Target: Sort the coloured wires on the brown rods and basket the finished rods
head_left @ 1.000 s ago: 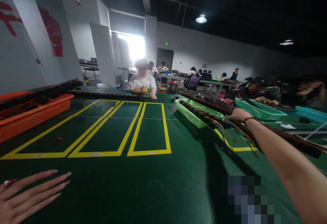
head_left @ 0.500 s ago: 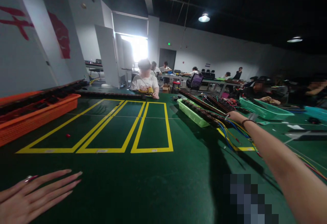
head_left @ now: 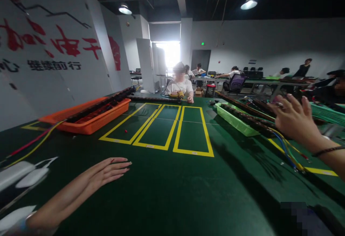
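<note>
Two hands to report on, with nothing seen in either. Found right hand (head_left: 295,121) spread wide and raised beside the wired end of dark strip (head_left: 244,117); cannot tell whether fully clear of contact. Recorded half a second ago at that end, fingers closed in; since opened and lifted. Judged to leave dark strip without a hand's hold, lying along green basket (head_left: 234,124), with loose wires (head_left: 286,151) trailing onto green table (head_left: 167,193). Noted left hand (head_left: 109,171) low over table, fingers straight and close together, near orange basket (head_left: 110,117).
</note>
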`<state>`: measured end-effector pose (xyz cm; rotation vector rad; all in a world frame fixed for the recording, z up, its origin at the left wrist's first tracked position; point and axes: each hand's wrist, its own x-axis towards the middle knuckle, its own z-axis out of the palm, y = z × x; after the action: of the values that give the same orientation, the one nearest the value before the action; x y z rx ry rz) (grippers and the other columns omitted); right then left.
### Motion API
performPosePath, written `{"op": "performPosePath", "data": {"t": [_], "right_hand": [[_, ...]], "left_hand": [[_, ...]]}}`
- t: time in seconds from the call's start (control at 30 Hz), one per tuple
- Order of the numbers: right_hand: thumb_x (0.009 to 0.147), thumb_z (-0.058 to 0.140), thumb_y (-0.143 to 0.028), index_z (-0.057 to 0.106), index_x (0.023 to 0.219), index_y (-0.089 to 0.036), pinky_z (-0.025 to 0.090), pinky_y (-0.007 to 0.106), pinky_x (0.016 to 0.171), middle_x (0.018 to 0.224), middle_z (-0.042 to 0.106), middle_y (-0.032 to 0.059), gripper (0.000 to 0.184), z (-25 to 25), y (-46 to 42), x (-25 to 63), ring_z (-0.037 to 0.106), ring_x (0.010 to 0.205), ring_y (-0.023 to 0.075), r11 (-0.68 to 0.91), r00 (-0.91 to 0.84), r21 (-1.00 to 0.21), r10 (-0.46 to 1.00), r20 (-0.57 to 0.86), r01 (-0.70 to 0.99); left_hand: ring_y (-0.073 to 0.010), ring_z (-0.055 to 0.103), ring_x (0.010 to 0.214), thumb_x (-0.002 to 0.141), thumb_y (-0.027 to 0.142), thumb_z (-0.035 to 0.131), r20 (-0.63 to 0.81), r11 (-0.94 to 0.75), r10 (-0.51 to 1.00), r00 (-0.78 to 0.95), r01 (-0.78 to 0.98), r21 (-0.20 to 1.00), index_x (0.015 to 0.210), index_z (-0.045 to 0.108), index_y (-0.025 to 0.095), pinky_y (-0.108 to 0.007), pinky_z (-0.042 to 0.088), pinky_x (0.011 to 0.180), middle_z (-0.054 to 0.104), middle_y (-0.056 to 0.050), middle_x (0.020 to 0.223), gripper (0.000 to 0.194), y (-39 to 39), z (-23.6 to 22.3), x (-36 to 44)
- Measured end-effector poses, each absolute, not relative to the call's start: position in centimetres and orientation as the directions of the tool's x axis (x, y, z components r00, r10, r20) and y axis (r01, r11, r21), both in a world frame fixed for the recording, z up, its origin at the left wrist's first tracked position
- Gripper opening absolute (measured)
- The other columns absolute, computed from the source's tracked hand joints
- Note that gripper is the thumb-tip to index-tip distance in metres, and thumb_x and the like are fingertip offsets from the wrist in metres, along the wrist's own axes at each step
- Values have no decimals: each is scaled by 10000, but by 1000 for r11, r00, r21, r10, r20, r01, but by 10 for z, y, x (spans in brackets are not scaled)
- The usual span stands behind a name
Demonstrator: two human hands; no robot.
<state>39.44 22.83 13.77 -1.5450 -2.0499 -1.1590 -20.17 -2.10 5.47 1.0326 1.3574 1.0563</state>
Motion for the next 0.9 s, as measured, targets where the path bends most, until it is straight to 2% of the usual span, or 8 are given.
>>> {"op": "performPosePath", "data": {"t": [0.03,0.17,0.27,0.37,0.5,0.63,0.77,0.9], "right_hand": [[820,407,-125,436,1317,-161,26,496,1120,1490,189,101,499,131,214,373,54,1390,238,169,-434,431,630,644,886],[846,411,-176,463,1295,-171,101,511,1126,1489,191,99,451,83,154,283,113,1382,265,580,-677,367,520,521,728],[861,424,-151,455,1316,-214,147,512,1117,1507,133,81,460,40,108,221,141,1377,266,804,-820,255,428,379,537],[894,446,-217,394,1369,-228,156,501,1122,1508,132,74,478,14,66,172,147,1376,255,932,-910,77,326,258,355],[923,431,-346,333,1409,-230,142,490,1128,1514,95,71,509,9,35,131,109,1382,254,964,-954,-159,242,179,214],[914,437,-424,346,1406,-229,175,476,1122,1510,118,79,537,9,28,119,123,1380,263,912,-949,-352,278,151,211],[902,455,-447,367,1397,-254,197,486,1112,1509,123,65,539,7,29,120,131,1376,277,855,-928,-437,357,104,280],[898,464,-453,383,1389,-281,228,495,1098,1497,171,54,527,7,31,120,174,1364,284,824,-917,-471,393,73,315]], "left_hand": [[-261,437,1250,830,463,447,-232,233,972,-31,8,972,1136,634,225,-389,351,1063,565,-52,1266,431,-25,60,-199],[-266,460,1230,823,462,478,-189,193,979,-76,49,980,1142,626,200,-368,342,1070,558,-78,1273,439,-33,73,-197],[-264,490,1199,807,486,503,-118,134,983,-138,113,985,1129,618,201,-374,381,1034,569,-88,1256,446,-32,76,-208],[-276,528,1147,759,512,564,-59,124,968,-246,259,958,1078,620,185,-390,385,1012,603,-111,1196,460,-26,79,-229],[-303,532,1118,679,494,640,102,145,903,-418,518,843,994,634,156,-375,361,1009,622,-117,1136,461,-23,92,-267],[-289,522,1113,772,455,551,223,222,835,-503,679,699,1076,554,90,-374,354,1003,563,-124,1199,475,-18,110,-312],[-321,457,1177,845,507,428,299,306,803,-515,787,536,1161,454,26,-430,321,1019,478,-169,1273,576,6,127,-356],[-340,418,1209,843,555,408,294,378,790,-538,805,458,1188,348,-68,-423,303,1031,421,-251,1300,715,45,142,-380]]}}
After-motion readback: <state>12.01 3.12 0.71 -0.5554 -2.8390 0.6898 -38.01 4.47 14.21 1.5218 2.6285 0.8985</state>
